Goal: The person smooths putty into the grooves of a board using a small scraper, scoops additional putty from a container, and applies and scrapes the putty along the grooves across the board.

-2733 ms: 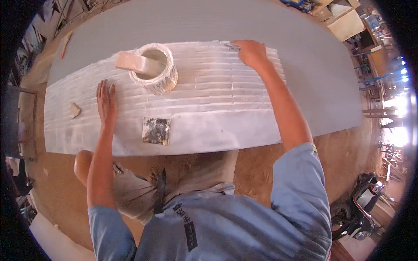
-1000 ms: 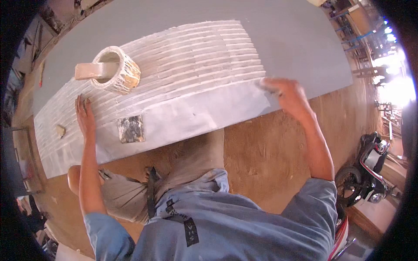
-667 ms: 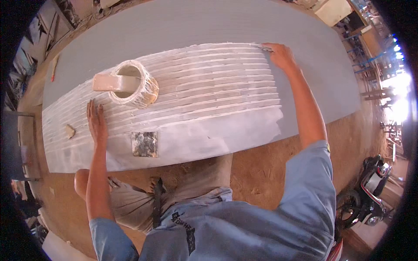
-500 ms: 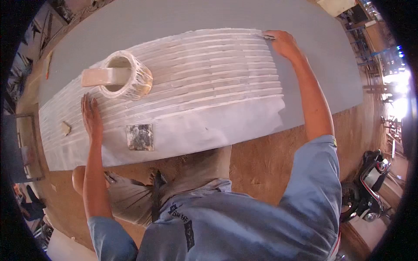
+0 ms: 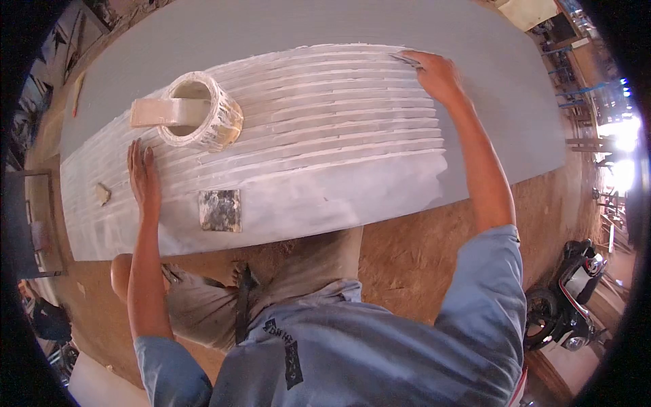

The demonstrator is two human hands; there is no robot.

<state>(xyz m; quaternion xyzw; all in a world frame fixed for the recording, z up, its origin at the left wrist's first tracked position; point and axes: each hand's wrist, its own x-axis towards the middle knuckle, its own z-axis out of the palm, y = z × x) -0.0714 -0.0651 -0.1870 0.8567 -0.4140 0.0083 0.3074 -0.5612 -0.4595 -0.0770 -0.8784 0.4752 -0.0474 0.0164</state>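
Note:
A large grey panel (image 5: 475, 136) bears a pale, ridged coating with several parallel whitish lines. At the far right end of these lines, my right hand (image 5: 437, 74) is closed around a thin putty knife (image 5: 405, 60), its blade against the coated surface. My left hand (image 5: 144, 180) lies flat on the coating at the left, fingers stretched out. Just beyond its fingertips stands a putty-smeared bucket (image 5: 227, 125), with a pale flat-sided piece (image 5: 152, 112) jutting out over its rim. To the right of my left wrist is a dark, stained square plate (image 5: 220, 210).
A small tan scrap (image 5: 103, 194) lies left of my left hand. Brown ground (image 5: 407, 264) shows along the panel's near edge. A motorbike (image 5: 566, 298) is parked at the right. A thin orange stick-like thing (image 5: 77, 95) rests at the panel's far left edge.
My right hand has moved slightly left with the putty knife, along the top lines. My left hand has stayed flat in about the same place.

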